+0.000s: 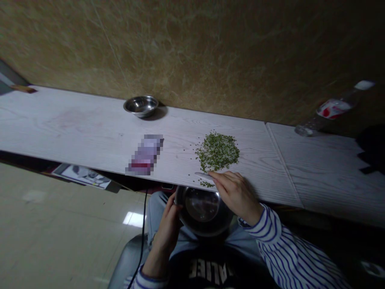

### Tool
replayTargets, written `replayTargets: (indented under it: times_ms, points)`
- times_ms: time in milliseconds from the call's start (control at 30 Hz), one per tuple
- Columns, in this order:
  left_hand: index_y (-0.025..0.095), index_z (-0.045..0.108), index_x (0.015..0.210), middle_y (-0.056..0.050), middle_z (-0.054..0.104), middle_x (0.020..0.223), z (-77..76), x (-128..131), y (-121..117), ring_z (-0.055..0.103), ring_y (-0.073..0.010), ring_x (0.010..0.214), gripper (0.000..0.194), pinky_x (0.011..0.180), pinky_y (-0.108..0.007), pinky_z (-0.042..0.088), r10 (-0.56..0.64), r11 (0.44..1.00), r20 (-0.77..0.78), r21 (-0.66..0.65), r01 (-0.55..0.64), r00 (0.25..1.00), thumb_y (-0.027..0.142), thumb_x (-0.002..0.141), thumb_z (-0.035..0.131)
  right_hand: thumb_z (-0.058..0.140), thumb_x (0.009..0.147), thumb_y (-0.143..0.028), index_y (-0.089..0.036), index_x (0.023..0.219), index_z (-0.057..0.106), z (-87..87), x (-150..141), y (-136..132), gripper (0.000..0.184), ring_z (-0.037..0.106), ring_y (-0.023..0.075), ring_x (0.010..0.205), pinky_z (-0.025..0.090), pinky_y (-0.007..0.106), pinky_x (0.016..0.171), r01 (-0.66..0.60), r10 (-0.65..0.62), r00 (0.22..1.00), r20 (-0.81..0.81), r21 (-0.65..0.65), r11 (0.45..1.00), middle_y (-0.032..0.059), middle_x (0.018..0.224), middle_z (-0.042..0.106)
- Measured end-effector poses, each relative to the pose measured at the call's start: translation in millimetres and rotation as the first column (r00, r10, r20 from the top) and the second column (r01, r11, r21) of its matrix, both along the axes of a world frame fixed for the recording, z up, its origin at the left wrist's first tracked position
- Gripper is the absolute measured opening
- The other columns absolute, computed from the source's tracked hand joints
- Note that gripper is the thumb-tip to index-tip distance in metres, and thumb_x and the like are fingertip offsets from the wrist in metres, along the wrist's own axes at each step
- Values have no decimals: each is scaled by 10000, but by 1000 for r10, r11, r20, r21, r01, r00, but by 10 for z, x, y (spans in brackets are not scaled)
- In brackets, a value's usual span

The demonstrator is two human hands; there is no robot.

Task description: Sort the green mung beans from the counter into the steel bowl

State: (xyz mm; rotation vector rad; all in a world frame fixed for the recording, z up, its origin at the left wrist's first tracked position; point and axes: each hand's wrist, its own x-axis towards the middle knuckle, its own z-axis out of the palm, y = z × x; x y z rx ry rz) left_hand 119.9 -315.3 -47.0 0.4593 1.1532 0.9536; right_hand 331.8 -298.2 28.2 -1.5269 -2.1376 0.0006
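My left hand (167,224) grips the rim of a steel bowl (203,210) held just below the table's front edge, over my lap. My right hand (234,192) rests at the table edge above the bowl, fingers together and stretched flat beside a few green beans (206,184) and a thin pale strip (203,176). A heap of small green beans (217,151) lies on the white wood-grain table (90,132) just beyond my right hand. A few beans lie inside the bowl.
A second steel bowl (141,106) stands at the table's back edge by the wall. A blurred purple packet (145,155) lies left of the heap. A plastic bottle (331,109) lies at the far right. A black cable (142,237) hangs down by my left arm.
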Motion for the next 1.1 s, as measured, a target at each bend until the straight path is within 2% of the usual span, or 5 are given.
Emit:
replayTargets:
  times_ms: [200,433,667,867,1100]
  points:
    - [258,550,1380,-47,735,1009,35,-8,18,640,-230,778,688,623,-294,431,-17,999,16,-44,18,1000,282,698,632,532,978,-88,-196,1183,700,21,15,-58,286,717,198,909,495,366,791,-74,73,996,-43,-25,997,62,1026,801]
    - [245,593,1318,-36,731,947,34,4,31,655,-242,821,648,662,-297,460,6,1000,17,-16,-6,1000,279,672,637,536,981,-89,-202,1181,695,35,18,-134,280,715,190,901,486,360,781,-101,98,993,-58,-48,994,51,997,802]
    - [249,595,1313,-31,725,930,48,4,21,640,-223,796,610,619,-278,445,7,1000,15,-10,-7,1000,261,704,621,531,993,-115,-198,1154,708,61,15,-207,253,714,183,855,495,349,758,-127,124,989,-78,-35,991,47,938,798]
    - [219,596,1307,-37,732,941,37,-35,26,647,-222,772,622,644,-291,464,19,1000,47,0,-19,999,257,688,645,528,991,-141,-173,1167,703,31,-57,-19,250,715,215,874,546,373,802,-27,27,996,-85,7,1000,93,996,791]
    - [220,588,1352,-67,748,1033,76,-141,15,683,-291,923,653,741,-353,513,53,999,50,11,-53,997,271,705,657,505,984,-118,-182,1197,698,10,-271,198,293,701,228,881,539,373,806,-11,11,1000,0,-6,1000,100,986,786]
